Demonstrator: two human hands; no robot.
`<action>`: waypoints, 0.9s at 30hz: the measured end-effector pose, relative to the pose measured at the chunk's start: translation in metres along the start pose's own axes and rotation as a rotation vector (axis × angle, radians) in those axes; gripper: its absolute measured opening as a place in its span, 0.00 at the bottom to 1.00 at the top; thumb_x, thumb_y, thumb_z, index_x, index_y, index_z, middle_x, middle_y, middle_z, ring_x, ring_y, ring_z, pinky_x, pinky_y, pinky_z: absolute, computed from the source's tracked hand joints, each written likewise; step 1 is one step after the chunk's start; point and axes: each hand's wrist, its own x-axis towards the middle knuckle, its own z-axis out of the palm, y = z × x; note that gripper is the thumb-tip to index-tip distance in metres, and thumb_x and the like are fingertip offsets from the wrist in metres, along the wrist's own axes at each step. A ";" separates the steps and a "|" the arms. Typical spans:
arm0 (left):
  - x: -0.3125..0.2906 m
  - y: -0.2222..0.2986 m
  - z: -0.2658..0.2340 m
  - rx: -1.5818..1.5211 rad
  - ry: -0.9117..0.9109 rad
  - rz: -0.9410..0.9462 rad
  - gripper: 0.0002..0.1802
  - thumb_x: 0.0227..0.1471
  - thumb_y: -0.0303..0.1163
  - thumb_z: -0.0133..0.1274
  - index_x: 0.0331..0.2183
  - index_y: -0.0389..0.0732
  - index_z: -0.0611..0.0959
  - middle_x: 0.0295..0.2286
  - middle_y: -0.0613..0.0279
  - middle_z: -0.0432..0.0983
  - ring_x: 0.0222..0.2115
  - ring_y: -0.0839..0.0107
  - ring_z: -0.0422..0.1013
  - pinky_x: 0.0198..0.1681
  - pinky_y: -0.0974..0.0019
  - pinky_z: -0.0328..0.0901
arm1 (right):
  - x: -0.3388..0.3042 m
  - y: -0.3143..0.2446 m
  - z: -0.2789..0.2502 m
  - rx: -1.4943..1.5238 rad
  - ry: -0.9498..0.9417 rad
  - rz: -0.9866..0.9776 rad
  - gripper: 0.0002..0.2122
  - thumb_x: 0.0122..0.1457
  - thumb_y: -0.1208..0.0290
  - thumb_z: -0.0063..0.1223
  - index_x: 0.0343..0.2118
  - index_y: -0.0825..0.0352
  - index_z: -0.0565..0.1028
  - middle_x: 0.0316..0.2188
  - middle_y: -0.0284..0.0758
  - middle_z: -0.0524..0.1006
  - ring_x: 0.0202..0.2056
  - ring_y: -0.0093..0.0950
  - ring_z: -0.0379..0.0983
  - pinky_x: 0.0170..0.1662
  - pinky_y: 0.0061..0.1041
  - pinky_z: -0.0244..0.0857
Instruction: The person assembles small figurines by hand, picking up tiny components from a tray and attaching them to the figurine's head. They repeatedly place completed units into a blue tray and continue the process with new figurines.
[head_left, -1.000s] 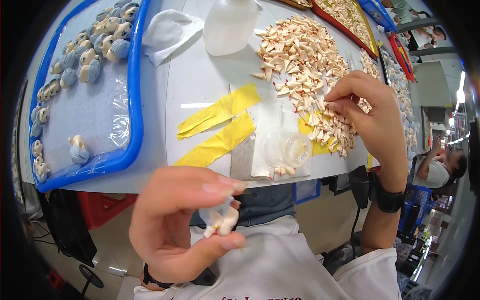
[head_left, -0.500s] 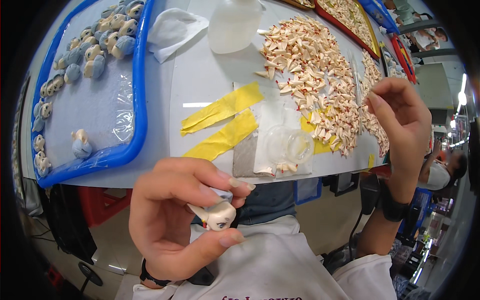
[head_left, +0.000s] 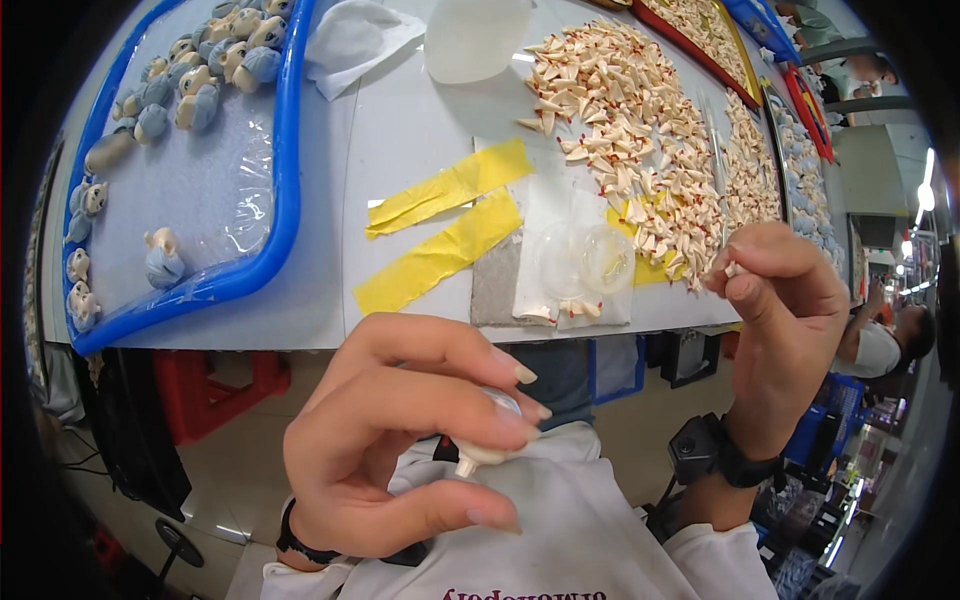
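My left hand grips a small doll head with pale blue hair between its curled fingers; the thumb stands a little apart below. Most of the head is hidden, and a cream stub shows at its underside. Over the table's near right edge, my right hand pinches a tiny cream piece, which looks like one of the pointed doll ears. A large heap of these cream ears with red tips spreads across the table just beyond that hand.
A blue tray at left holds several blue-haired heads. Two yellow tape strips lie mid-table beside a clear round dish. Behind are a translucent bottle and white cloth. A red stool stands below the table.
My left hand has shifted right and turned the doll head, so its face and ear no longer show. My right hand has come down and nearer, a cream piece now visible at its fingertips.
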 end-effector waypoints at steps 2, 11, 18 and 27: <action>-0.001 0.007 0.004 -0.006 0.033 -0.085 0.19 0.38 0.31 0.62 0.31 0.34 0.72 0.35 0.50 0.62 0.28 0.61 0.73 0.28 0.70 0.70 | 0.005 -0.002 0.007 -0.058 -0.010 -0.081 0.08 0.43 0.81 0.57 0.28 0.71 0.72 0.27 0.36 0.70 0.27 0.23 0.66 0.32 0.19 0.60; -0.004 0.005 -0.002 0.099 0.121 -0.077 0.22 0.38 0.31 0.62 0.34 0.32 0.71 0.30 0.50 0.68 0.27 0.62 0.72 0.27 0.68 0.69 | 0.018 -0.012 0.034 -0.641 -0.177 -0.420 0.08 0.35 0.87 0.53 0.21 0.71 0.71 0.24 0.36 0.70 0.27 0.26 0.66 0.31 0.21 0.58; -0.003 0.004 -0.006 0.128 0.088 -0.079 0.23 0.37 0.32 0.62 0.35 0.32 0.72 0.31 0.50 0.68 0.28 0.61 0.72 0.29 0.67 0.68 | 0.020 -0.013 0.040 -0.885 -0.172 -0.718 0.07 0.33 0.79 0.56 0.18 0.69 0.70 0.20 0.34 0.69 0.25 0.30 0.65 0.27 0.23 0.57; 0.004 0.006 0.011 -0.054 0.219 -0.193 0.25 0.36 0.32 0.63 0.36 0.32 0.71 0.32 0.50 0.69 0.30 0.63 0.72 0.31 0.68 0.69 | 0.013 -0.020 0.038 -0.815 -0.148 -0.539 0.06 0.39 0.84 0.52 0.22 0.70 0.69 0.24 0.37 0.68 0.26 0.26 0.64 0.28 0.21 0.57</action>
